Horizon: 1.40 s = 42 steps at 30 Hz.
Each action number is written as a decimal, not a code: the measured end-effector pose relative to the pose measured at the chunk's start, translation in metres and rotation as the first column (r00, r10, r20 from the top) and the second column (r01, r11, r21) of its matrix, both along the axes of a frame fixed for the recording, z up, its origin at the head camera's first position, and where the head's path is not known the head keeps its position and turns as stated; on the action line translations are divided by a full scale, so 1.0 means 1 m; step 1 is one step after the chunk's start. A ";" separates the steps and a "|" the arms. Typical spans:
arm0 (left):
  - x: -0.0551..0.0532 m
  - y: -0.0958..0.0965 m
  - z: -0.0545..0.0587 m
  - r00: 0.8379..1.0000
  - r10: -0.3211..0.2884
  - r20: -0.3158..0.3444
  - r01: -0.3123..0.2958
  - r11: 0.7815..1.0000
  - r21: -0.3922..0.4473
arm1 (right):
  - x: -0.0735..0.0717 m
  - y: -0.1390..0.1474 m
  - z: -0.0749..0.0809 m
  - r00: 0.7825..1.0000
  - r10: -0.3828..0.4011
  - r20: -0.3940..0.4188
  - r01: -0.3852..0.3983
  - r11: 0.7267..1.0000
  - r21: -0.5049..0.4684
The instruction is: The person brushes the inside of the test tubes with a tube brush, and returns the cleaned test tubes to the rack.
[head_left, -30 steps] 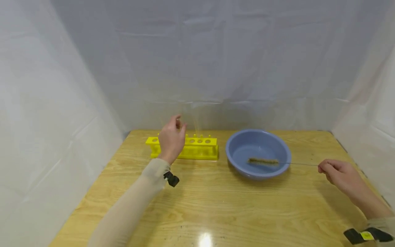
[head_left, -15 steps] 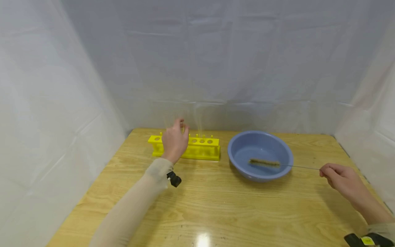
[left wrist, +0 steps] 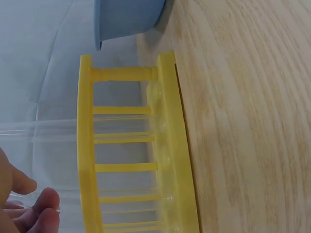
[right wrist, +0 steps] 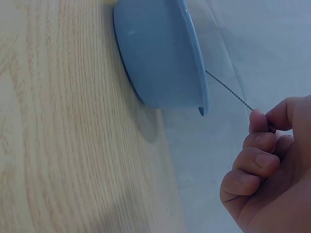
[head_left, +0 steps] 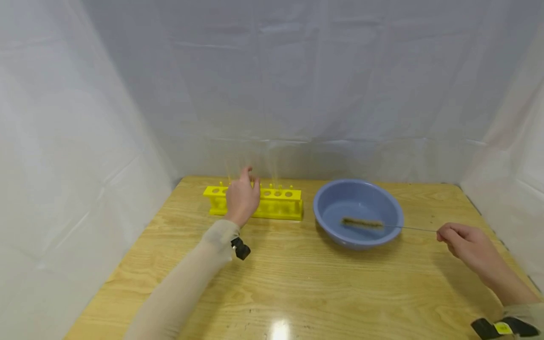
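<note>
Shifted slightly right along the yellow test-tube rack (head_left: 276,208), the left hand (head_left: 243,196) has thumb and fingers apart; whether they touch glass I cannot tell. One clear test tube (left wrist: 53,131) stands upright just right of them, far from the right hand (head_left: 471,245), which pinches the tube brush (head_left: 362,223), lying sideways inside the blue basin (head_left: 359,241).

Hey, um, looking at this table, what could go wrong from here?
Two things, perhaps. The left hand is right by the clear tubes standing in the yellow rack; they are hard to make out from the head view, so a misjudged move might knock one. The right hand pinches the brush by its thin wire end, so it might twist or slip into the blue bowl.
</note>
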<state>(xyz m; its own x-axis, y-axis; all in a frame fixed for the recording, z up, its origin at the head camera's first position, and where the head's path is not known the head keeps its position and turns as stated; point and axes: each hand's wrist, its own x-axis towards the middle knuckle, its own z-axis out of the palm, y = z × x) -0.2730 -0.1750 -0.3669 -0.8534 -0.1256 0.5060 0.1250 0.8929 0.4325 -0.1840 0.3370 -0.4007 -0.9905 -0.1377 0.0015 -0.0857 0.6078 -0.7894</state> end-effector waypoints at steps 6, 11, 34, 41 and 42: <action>-0.002 0.000 -0.001 1.000 0.015 0.012 -0.015 1.000 -0.014 | 0.000 -0.001 0.000 1.000 -0.003 -0.006 0.003 1.000 0.007; 0.000 0.001 0.000 1.000 -0.007 0.020 0.007 1.000 0.000 | 0.000 -0.001 0.000 1.000 -0.007 -0.007 0.007 1.000 0.009; 0.020 -0.001 0.012 0.999 -0.052 -0.006 0.051 0.993 -0.104 | 0.001 -0.003 -0.001 1.000 0.003 0.000 -0.003 1.000 -0.024; 0.029 0.003 0.008 0.997 -0.072 -0.019 0.069 0.991 -0.115 | 0.001 -0.002 -0.001 1.000 0.002 -0.005 -0.002 1.000 -0.028; 0.030 0.005 0.008 0.996 -0.085 -0.019 0.083 0.991 -0.103 | 0.001 -0.002 -0.002 1.000 0.001 -0.006 -0.001 1.000 -0.029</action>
